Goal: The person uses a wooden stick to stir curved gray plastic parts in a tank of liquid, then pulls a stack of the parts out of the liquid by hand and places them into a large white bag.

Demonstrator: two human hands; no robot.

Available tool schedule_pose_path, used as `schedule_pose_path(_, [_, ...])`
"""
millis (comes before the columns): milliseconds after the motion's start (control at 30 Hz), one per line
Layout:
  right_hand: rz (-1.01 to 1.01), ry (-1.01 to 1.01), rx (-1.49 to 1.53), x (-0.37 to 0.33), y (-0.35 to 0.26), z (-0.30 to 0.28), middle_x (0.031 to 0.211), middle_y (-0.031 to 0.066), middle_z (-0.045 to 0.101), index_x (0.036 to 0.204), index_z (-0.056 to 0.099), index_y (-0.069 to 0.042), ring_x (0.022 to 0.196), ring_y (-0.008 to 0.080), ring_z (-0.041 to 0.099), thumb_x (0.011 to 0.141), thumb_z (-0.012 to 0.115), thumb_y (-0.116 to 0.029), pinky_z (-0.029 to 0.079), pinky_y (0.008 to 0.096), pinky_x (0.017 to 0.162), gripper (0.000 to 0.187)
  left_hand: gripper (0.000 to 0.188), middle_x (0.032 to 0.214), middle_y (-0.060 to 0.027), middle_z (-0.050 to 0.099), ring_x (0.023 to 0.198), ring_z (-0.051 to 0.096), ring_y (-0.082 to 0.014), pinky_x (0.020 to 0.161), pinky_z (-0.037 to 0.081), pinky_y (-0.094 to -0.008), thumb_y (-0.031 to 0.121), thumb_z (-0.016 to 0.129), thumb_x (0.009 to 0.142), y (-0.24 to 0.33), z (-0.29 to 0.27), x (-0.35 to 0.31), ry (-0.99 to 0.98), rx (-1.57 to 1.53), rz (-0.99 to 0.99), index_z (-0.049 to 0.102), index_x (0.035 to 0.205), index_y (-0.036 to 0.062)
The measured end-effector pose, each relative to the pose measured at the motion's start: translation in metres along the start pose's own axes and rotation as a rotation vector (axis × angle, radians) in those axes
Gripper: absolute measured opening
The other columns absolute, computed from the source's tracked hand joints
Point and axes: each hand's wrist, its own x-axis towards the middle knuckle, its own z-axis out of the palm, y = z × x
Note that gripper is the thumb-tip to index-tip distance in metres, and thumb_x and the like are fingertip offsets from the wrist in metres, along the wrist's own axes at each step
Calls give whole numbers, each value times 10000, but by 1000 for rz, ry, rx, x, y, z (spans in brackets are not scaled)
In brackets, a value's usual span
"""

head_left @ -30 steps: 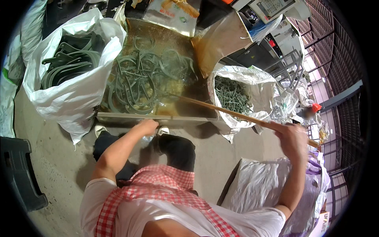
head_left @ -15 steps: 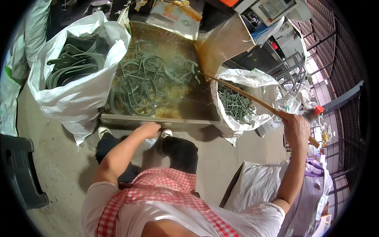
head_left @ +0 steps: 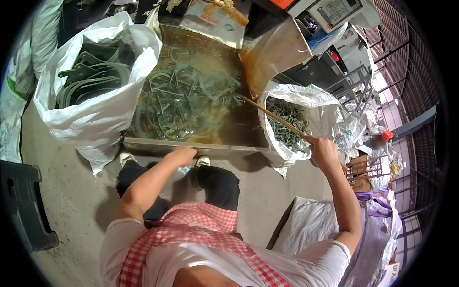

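Observation:
My right hand [head_left: 325, 152] is closed round a long wooden stick [head_left: 275, 117]. The stick slants up to the left, passing over the right-hand white sack, and its far end reaches the right side of a shallow metal tank [head_left: 229, 150]. Brownish, cloudy liquid fills the tank. Several dark green curved parts [head_left: 174, 107] lie tangled in it, mostly at the left and middle. My left hand [head_left: 181, 156] is closed at the tank's front wall. A clear, shiny bit shows just below it; what the fingers hold is hidden.
A white sack [head_left: 103, 112] of larger green curved pieces [head_left: 95, 76] stands left of the tank. Another white sack [head_left: 322, 107] at the right holds thin green scraps [head_left: 287, 124]. A brown-stained sheet [head_left: 277, 55] rises at the back right. A black plastic stool [head_left: 26, 205] stands far left.
My right hand has moved left and inward with the stick, and its far end has shifted slightly left. The liquid looks more stirred. My left hand has stayed nearly in place.

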Motion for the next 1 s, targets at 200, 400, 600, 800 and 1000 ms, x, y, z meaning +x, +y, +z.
schedule_pose_path(200, [-37,-75,6,-41,1,-12,726,138,629,1166,587,-288,678,324,612,813,580,-162,476,431,619,374,425,1109,-159,588,1043,546,-332,864,447,-441,192,586,796,6,1,3,-32,38,15,519,1195,65])
schedule_pose_path(400, [-128,-139,-72,-77,-8,-36,683,122,618,1175,575,-265,650,293,612,825,571,-159,472,402,597,366,445,1125,-164,583,1052,545,-325,876,446,-438,187,580,796,11,8,11,-51,38,29,507,1219,67])
schedule_pose_path(600, [80,83,-23,-131,17,-107,684,81,620,1004,679,-215,624,240,604,736,637,-95,464,363,585,296,465,1145,-162,579,1059,545,-318,868,451,-431,184,585,790,8,3,-2,-98,80,-13,503,1235,77])
schedule_pose_path(800, [261,226,156,-177,18,-146,689,133,642,887,707,-67,575,218,613,634,671,27,459,306,569,272,470,1137,-163,583,1056,545,-324,878,444,-430,185,591,779,7,5,-5,-75,33,-28,509,1231,85])
schedule_pose_path(1000, [281,283,305,-190,44,-140,706,128,653,868,707,-41,571,205,594,621,667,56,460,293,562,269,485,1132,-168,582,1055,545,-325,882,444,-432,180,604,769,7,3,-15,-45,0,-29,505,1235,89])
